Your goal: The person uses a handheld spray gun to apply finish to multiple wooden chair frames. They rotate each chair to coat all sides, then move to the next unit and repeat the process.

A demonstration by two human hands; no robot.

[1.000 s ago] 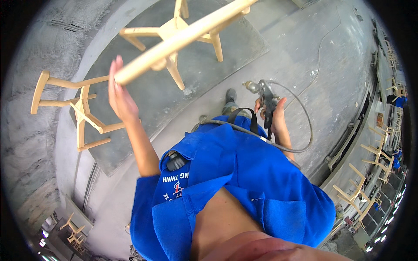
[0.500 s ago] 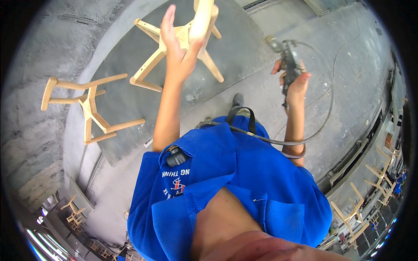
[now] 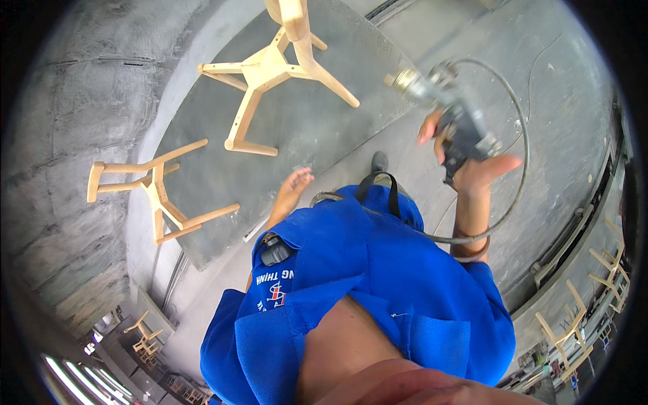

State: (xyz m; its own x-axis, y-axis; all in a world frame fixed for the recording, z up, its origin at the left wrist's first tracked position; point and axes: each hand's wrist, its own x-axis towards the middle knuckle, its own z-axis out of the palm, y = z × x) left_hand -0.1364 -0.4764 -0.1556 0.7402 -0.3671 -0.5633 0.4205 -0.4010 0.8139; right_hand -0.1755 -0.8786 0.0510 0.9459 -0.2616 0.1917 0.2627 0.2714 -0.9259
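Observation:
My right hand (image 3: 480, 173) grips a spray gun (image 3: 464, 125) with a black handle and a brass-coloured tip that points up and left. Its thumb sticks out to the side, and the gun is slightly blurred. A grey hose (image 3: 514, 101) arcs from the gun down past my right forearm. Beside my body at the left, my left hand (image 3: 295, 185) is empty, its fingers loosely extended. Beyond it, a pale wooden chair frame (image 3: 264, 69) without a seat rests on a dark grey board (image 3: 202, 135). My left hand is apart from this frame.
Another bare wooden chair frame (image 3: 156, 192) lies further left, near a rough grey wall (image 3: 61, 121). More chair frames (image 3: 570, 327) stand at the lower right, past a long ledge. A further stack of chairs (image 3: 143, 337) is at the lower left. My shoe (image 3: 379, 162) shows on the floor.
My left hand has come away from the near chair frame and dropped back beside my body. The spray gun has swung nearer, its tip now further left. Both chair frames appear shifted in view.

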